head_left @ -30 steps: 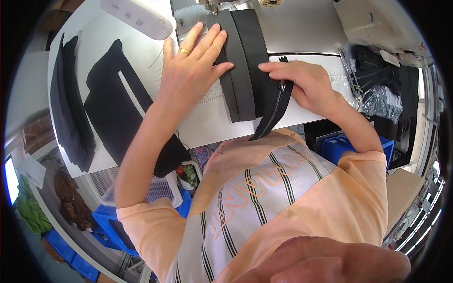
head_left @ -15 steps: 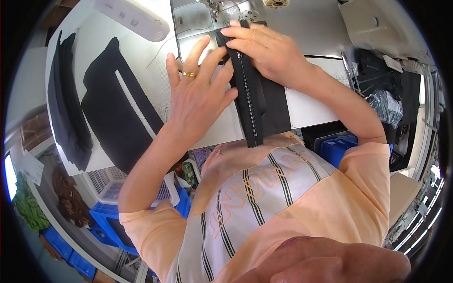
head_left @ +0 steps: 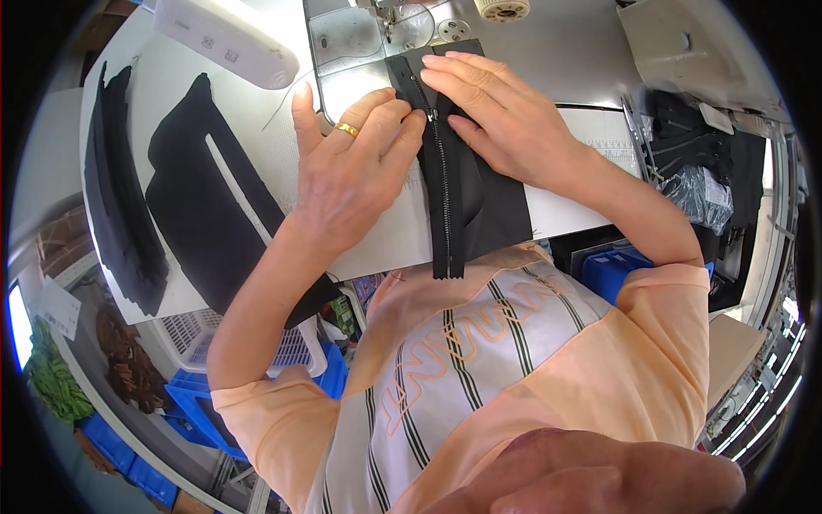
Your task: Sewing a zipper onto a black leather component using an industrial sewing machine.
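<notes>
A black zipper (head_left: 444,184) with metal teeth lies lengthwise over a black fabric piece (head_left: 505,210), its lower end hanging past the table edge towards me. The zipper's slider (head_left: 431,115) sits between my hands. My left hand (head_left: 347,176), with a gold ring, is closed at the zipper's left edge; its fingers are bent and the thumb is tucked out of sight. My right hand (head_left: 514,116) lies flat on the fabric to the right of the zipper, fingers stretched towards its upper part. Just beyond is the sewing machine's needle area (head_left: 387,26).
Black cut fabric pieces (head_left: 193,188) and a stack of dark cloth (head_left: 120,197) lie on the white table at left. A white box-shaped device (head_left: 227,43) is at upper left. Below the table stand a white basket (head_left: 193,338) and a blue crate (head_left: 201,403). Black items (head_left: 685,137) lie at right.
Zipper and fabric have shifted slightly towards me, away from the needle area. My right hand came nearer too and flattened. My left fingers drew together, and the thumb went out of sight.
</notes>
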`<state>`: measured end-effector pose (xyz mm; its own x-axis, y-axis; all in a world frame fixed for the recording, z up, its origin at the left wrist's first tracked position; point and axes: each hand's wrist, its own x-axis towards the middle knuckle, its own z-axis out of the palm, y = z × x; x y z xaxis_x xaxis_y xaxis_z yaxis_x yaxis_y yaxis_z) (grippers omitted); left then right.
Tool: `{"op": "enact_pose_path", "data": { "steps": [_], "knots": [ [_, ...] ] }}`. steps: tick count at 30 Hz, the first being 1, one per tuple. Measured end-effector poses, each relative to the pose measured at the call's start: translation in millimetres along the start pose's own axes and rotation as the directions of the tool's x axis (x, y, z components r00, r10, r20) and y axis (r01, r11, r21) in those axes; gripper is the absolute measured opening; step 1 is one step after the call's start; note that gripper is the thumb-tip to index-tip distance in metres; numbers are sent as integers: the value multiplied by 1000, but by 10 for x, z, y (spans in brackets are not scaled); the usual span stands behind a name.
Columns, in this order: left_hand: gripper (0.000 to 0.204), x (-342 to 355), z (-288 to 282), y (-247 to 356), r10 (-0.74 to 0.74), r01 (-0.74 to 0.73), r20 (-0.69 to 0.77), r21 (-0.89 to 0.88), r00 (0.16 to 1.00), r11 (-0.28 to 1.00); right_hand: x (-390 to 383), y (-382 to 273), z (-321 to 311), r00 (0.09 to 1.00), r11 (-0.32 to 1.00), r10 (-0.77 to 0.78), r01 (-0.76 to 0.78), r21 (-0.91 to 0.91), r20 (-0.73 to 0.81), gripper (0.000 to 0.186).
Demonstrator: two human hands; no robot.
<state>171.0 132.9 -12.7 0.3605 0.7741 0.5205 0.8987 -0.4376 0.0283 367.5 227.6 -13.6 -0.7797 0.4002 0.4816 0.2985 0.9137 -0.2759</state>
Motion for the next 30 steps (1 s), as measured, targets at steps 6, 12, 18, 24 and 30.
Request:
{"op": "enact_pose_path", "data": {
  "steps": [6,12,18,24,30],
  "knots": [
    [20,36,2,-14,-4,4,-24,-21,1000,1000,-37,22,-6,999,997,-35,34,-71,-10,34],
    [16,25,60,-83,16,-18,-56,-32,998,999,-28,14,4,1000,998,-23,22,-66,-15,34],
    [16,24,45,-104,2,-3,-42,-26,999,1000,-27,19,15,999,997,-39,39,-64,-8,35],
    [14,40,49,-103,-12,12,-59,-5,998,1000,-15,8,6,1000,998,-16,16,-61,2,38],
    [15,51,29,-80,-49,48,-46,-10,998,999,-19,7,18,1000,997,-21,21,-71,-4,38]
  ]
}}
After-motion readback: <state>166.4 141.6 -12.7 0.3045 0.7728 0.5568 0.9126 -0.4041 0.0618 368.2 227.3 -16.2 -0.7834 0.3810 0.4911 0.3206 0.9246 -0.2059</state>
